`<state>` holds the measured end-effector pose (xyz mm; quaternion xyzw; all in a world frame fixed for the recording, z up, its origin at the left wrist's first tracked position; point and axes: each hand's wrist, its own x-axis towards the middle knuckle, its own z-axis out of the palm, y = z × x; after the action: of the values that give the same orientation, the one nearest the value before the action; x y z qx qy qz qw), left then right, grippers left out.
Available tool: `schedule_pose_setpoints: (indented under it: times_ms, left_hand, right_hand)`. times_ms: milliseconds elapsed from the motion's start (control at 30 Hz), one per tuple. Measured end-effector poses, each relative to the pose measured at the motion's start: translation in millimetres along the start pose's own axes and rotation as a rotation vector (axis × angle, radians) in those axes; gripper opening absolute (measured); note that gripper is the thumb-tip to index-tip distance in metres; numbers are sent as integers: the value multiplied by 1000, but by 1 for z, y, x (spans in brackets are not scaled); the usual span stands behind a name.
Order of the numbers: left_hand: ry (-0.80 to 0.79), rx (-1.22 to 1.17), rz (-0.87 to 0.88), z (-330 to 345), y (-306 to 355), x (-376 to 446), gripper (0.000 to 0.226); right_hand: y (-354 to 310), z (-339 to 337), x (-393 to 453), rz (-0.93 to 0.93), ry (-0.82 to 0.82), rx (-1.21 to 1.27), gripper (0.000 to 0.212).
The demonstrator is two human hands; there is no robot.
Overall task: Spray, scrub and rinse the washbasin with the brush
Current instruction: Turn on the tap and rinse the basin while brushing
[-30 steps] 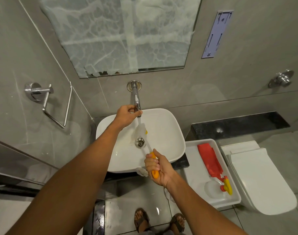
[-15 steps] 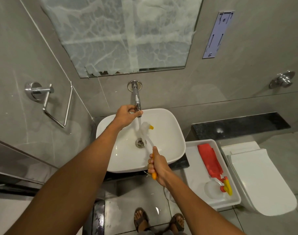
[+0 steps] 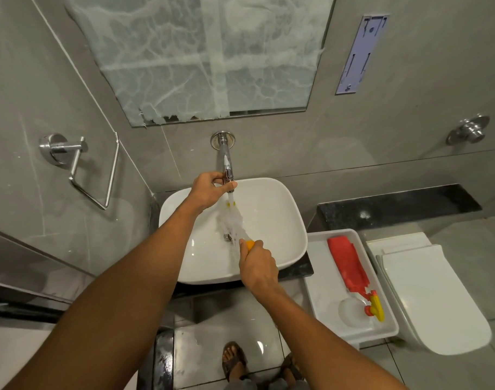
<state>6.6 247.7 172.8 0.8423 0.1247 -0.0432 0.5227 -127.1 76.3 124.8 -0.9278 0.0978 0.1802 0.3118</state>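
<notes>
orange plastic is showing above the right hand (image 3: 258, 268), which is clamping the brush (image 3: 231, 220) handle at frame centre; light, stiff, probably slippery when wet. left hand (image 3: 209, 189) is pinching the tap (image 3: 226, 161) over the washbasin (image 3: 280, 220).

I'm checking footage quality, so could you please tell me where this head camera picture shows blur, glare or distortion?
Head view: the brush head smears into the running water below the tap; wide-angle bending curves the wall lines and stretches both forearms; glare spots sit on the washbasin and wet floor; the right hand and left hand look fairly sharp.
</notes>
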Motion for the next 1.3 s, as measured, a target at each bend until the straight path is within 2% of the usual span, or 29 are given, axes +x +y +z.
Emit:
schedule_pose_setpoints:
  times_ms: [200,267,367,533,600,667,767,933,1000,1167,1300]
  left_hand:
    - [3,7,3,0,-2,2,41]
    - [3,4,7,0,-2,2,41]
    - [3,4,6,-1,-2,2,43]
    - [2,-10,15,0,-3,3,43]
    - [6,3,15,0,-4,4,43]
    - [7,12,23,-1,-4,4,41]
    - [2,23,35,-1,-5,5,39]
    - [1,27,24,-2,-6,8,39]
    - [-1,20,17,-2,-6,9,41]
    - [0,12,14,-1,-6,10,44]
    - [9,-7,18,0,-7,10,44]
  right_hand:
    - [4,-1,-1,15,-2,-24,56]
    - [5,-2,-2,39,-23,54,59]
    - [6,-5,-2,144,-174,451,58]
    - [16,-15,-2,634,-677,1499,52]
    - [21,-19,0,698,-796,1727,52]
    - [23,-23,1,674,-839,1790,51]
    - [21,-25,4,636,-728,1596,51]
    - [11,-12,0,247,-193,682,55]
    - [10,-5,0,140,-65,442,62]
    - [8,-2,2,64,14,49,62]
    - [9,-3,2,-11,67,-102,59]
